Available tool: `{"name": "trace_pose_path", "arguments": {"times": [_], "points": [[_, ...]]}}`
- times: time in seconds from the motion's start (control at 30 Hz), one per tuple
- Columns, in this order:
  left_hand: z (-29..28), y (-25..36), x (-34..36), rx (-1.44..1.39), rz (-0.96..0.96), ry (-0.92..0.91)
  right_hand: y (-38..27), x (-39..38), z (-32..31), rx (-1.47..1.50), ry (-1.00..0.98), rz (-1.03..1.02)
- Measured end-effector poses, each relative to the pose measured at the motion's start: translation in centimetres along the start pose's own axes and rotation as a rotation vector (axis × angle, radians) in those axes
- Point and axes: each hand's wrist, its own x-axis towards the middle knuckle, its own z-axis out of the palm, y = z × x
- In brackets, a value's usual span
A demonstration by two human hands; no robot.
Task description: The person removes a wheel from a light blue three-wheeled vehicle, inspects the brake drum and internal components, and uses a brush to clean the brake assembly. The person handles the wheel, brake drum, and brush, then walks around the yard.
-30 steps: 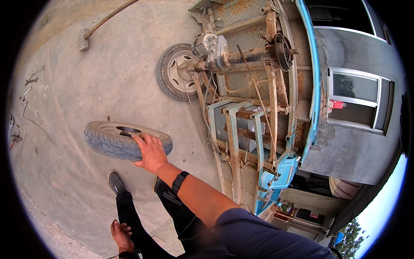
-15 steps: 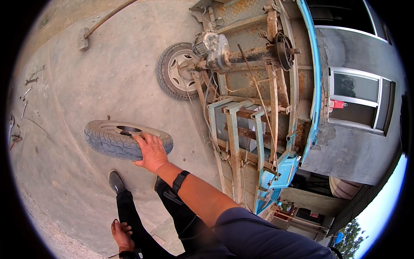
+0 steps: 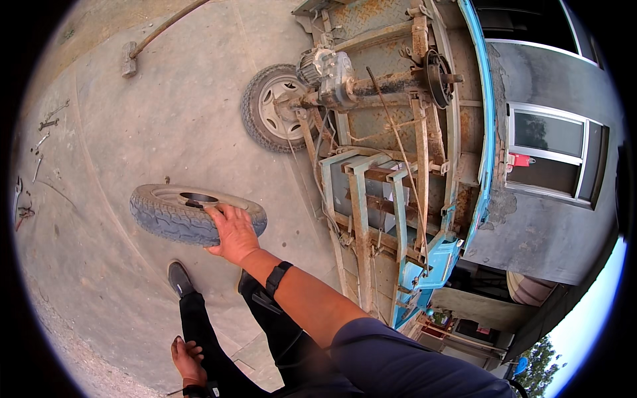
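Note:
A wheel with a dark treaded tyre (image 3: 176, 222) stands tilted on the concrete in front of my feet, its rim opening facing up. My right hand (image 3: 233, 233) grips the tyre's near right edge, thumb low on the tread and fingers over the sidewall. Down by my left leg hangs my left hand (image 3: 188, 360), its fingers loosely curled and somewhat apart, holding nothing. To the right lies a blue vehicle on its side, its rusty underframe (image 3: 358, 219) showing. One wheel (image 3: 273, 109) is on its axle (image 3: 381, 86); the upper end has a bare brake drum (image 3: 438, 78).
A sledgehammer (image 3: 130, 60) rests on the ground at the far left. Several wrenches (image 3: 48, 124) and pliers (image 3: 25, 213) lie along the left. A long thin rod (image 3: 401, 152) leans across the underframe. Behind the vehicle rises a grey wall (image 3: 524, 73) with a window (image 3: 547, 149).

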Motion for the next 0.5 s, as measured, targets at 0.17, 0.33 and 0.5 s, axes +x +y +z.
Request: {"name": "trace_pose_path", "arguments": {"times": [0.17, 0.33, 0.5], "points": [[-0.06, -0.01, -0.01, -0.017, -0.008, -0.01, -0.03, 0.08, -0.16, 0.006, -0.007, 0.002], [0.24, 0.31, -0.26, -0.011, -0.016, -0.002, 0.14, 0.11, 0.1, 0.019, 0.005, -0.005], [0.19, 0.37, -0.28, -0.005, -0.016, 0.004, -0.18, 0.16, -0.42, 0.006, -0.04, 0.017]]}}
